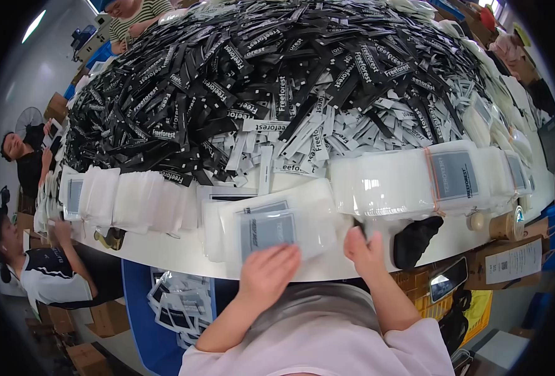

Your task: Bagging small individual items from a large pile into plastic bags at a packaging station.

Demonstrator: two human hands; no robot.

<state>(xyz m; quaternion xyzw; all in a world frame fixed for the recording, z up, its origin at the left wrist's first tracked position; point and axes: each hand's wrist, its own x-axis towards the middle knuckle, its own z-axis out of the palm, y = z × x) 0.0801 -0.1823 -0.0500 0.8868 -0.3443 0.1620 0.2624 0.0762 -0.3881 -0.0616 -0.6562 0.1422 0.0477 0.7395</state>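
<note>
Before me, a stack of translucent plastic bags (pixel 316 214) with grey printed panels leans on the white table. My left hand (pixel 269 275) has its fingers over the lower edge of a single bag (pixel 264 228) in front of that stack; its thumb is hidden. Just right of the stack is my right hand (pixel 366 251), thumb and fingers raised and curled. A dark patch shows by its fingertips, too blurred to tell whether it is held. Beyond both hands rises a large heap of black stick sachets (pixel 164 103), with white stick sachets (pixel 305 141) at its near side.
More bags (pixel 139 195) stand in a row at left. At right lie a banded bag bundle (pixel 390 181), a black cloth-like item (pixel 416 242) and a tape roll (pixel 507 225). Below the table edge, a blue bin (pixel 136 310) holds filled packets. Co-workers (pixel 47 268) sit at left.
</note>
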